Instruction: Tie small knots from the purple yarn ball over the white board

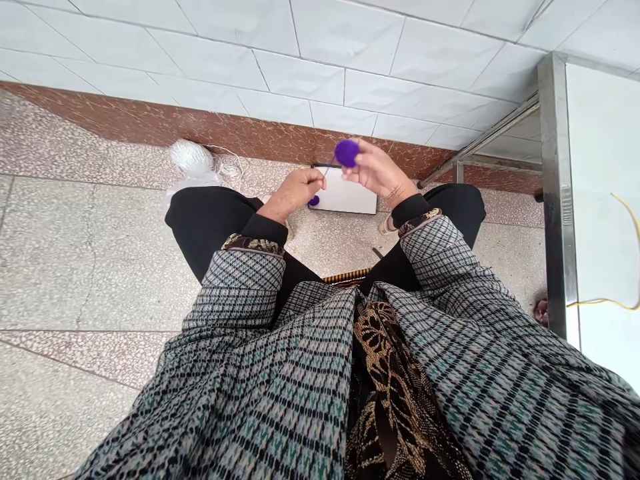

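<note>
In the head view my right hand is closed on a small round ball of purple yarn, gripped by the fingertips. A thin purple strand runs from it down to my left hand, whose thumb and fingers pinch it. Just below the left fingertips a smaller purple piece lies at the edge of a white board with a dark rim. Both hands are held above this board, between my knees.
A clear plastic bag with white cord lies on the speckled floor by the wall at the left. At the right stands a metal-framed table with a yellow cord on its white top. A tiled wall rises in front.
</note>
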Action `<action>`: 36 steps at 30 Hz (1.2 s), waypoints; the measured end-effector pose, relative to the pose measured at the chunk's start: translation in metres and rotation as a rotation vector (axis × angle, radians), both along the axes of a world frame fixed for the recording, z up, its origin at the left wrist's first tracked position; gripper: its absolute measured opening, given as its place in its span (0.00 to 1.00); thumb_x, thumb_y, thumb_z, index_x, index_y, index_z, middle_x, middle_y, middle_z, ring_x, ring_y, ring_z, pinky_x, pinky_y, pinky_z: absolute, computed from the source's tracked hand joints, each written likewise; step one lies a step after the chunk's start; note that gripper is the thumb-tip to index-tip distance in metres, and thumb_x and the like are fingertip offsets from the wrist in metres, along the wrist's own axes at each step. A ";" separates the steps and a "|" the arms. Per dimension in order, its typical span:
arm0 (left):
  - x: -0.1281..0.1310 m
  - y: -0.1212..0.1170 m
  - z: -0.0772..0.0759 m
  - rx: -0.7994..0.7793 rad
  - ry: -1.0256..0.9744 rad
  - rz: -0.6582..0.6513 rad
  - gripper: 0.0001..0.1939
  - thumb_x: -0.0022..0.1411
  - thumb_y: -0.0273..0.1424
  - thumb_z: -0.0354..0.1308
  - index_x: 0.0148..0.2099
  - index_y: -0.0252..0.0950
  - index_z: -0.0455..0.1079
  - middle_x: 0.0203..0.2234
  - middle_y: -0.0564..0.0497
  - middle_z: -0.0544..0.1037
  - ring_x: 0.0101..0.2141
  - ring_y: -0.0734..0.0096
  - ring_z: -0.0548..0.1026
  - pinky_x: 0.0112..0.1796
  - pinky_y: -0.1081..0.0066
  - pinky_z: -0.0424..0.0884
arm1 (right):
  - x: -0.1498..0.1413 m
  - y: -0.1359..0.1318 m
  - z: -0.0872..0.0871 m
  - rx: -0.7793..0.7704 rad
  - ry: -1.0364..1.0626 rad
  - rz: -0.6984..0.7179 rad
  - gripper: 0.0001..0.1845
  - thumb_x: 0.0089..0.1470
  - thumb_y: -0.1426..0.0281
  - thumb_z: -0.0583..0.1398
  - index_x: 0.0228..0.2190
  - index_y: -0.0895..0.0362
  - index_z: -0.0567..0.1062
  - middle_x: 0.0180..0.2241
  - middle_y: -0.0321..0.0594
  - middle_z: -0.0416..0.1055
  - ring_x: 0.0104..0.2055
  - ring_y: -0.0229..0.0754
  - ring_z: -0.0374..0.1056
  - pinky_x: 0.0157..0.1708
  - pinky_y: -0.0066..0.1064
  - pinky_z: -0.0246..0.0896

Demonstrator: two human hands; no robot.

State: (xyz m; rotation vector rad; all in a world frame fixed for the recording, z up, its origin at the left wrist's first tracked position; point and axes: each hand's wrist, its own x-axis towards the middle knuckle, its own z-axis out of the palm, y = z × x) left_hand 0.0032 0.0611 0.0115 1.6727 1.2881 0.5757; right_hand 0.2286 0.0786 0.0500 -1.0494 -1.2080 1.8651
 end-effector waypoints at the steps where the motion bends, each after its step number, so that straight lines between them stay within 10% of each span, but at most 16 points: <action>1: 0.002 -0.001 0.000 -0.047 0.006 -0.092 0.07 0.59 0.27 0.57 0.30 0.35 0.75 0.21 0.55 0.70 0.25 0.73 0.65 0.31 0.71 0.62 | 0.000 0.003 -0.002 0.013 0.010 -0.099 0.21 0.57 0.69 0.73 0.44 0.52 0.67 0.41 0.35 0.75 0.37 0.34 0.74 0.43 0.27 0.77; 6: 0.008 -0.008 0.005 -0.218 -0.062 -0.458 0.08 0.60 0.35 0.61 0.32 0.36 0.78 0.23 0.53 0.75 0.25 0.73 0.69 0.33 0.71 0.65 | -0.008 0.005 -0.017 -0.062 -0.252 -0.227 0.15 0.62 0.78 0.66 0.40 0.53 0.65 0.34 0.32 0.71 0.30 0.33 0.70 0.36 0.26 0.74; 10: 0.003 -0.005 0.005 -0.076 -0.121 -0.196 0.07 0.60 0.32 0.60 0.32 0.36 0.75 0.22 0.54 0.72 0.25 0.72 0.67 0.32 0.71 0.64 | -0.010 -0.007 -0.015 -0.064 -0.520 0.190 0.18 0.51 0.88 0.66 0.36 0.57 0.70 0.31 0.33 0.72 0.26 0.32 0.67 0.25 0.23 0.67; 13: -0.002 0.000 0.002 0.042 -0.062 0.063 0.05 0.59 0.28 0.56 0.31 0.37 0.72 0.21 0.54 0.69 0.25 0.71 0.65 0.31 0.71 0.62 | -0.005 -0.011 -0.005 -0.055 -0.308 0.399 0.19 0.48 0.85 0.70 0.38 0.57 0.73 0.35 0.35 0.75 0.30 0.34 0.72 0.30 0.25 0.73; 19: 0.005 -0.003 -0.001 -0.069 -0.001 -0.177 0.07 0.59 0.30 0.57 0.31 0.36 0.75 0.21 0.55 0.71 0.25 0.71 0.67 0.32 0.71 0.63 | 0.001 0.006 -0.007 0.035 -0.055 -0.144 0.23 0.58 0.64 0.74 0.44 0.52 0.67 0.40 0.34 0.74 0.38 0.34 0.74 0.42 0.26 0.75; 24: 0.009 -0.010 0.008 -0.194 -0.100 -0.486 0.09 0.60 0.36 0.61 0.32 0.36 0.78 0.24 0.53 0.76 0.25 0.73 0.70 0.33 0.71 0.67 | -0.004 0.008 -0.026 -0.083 -0.343 -0.186 0.16 0.58 0.80 0.67 0.39 0.54 0.66 0.32 0.32 0.71 0.28 0.31 0.67 0.31 0.23 0.71; 30: -0.001 -0.004 0.007 0.008 -0.138 -0.042 0.06 0.59 0.31 0.60 0.31 0.36 0.75 0.23 0.53 0.73 0.26 0.72 0.68 0.32 0.71 0.66 | -0.004 -0.008 -0.017 -0.018 -0.520 0.407 0.20 0.45 0.90 0.67 0.36 0.58 0.74 0.33 0.35 0.74 0.27 0.35 0.70 0.26 0.25 0.69; 36: -0.002 0.001 -0.003 0.029 -0.029 0.060 0.06 0.59 0.28 0.57 0.31 0.36 0.75 0.21 0.55 0.70 0.26 0.72 0.65 0.33 0.70 0.63 | 0.002 -0.010 -0.003 -0.037 -0.104 0.375 0.19 0.47 0.84 0.67 0.40 0.58 0.73 0.39 0.35 0.74 0.35 0.36 0.73 0.37 0.27 0.76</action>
